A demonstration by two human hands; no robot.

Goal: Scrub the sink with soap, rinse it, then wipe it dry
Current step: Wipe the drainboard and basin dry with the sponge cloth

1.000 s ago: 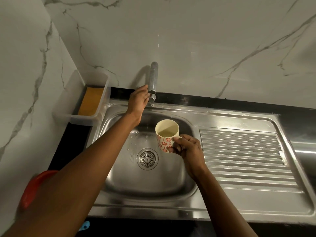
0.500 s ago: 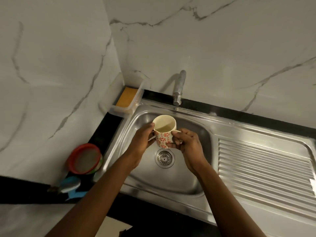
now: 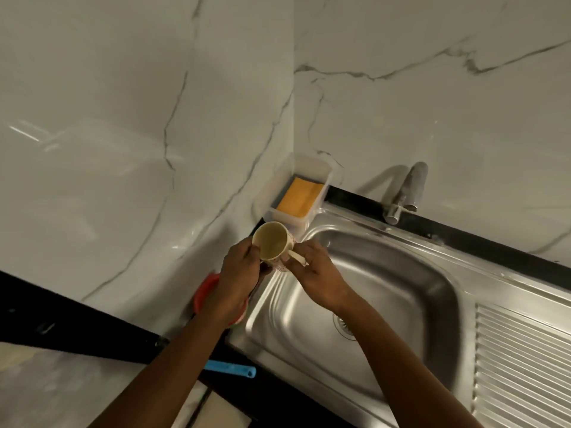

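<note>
I record that since 0.5 s ago the mug (image 3: 272, 247) has moved from above the drain (image 3: 342, 325) to the sink's left rim. The sink (image 3: 401, 288) is stainless steel, with 1 basin and a ribbed drainer (image 3: 522, 366) at its right edge. It lies below and right of both hands. The left hand (image 3: 238, 273) wraps the mug's body; the right hand (image 3: 318, 279) pinches its handle.
</note>
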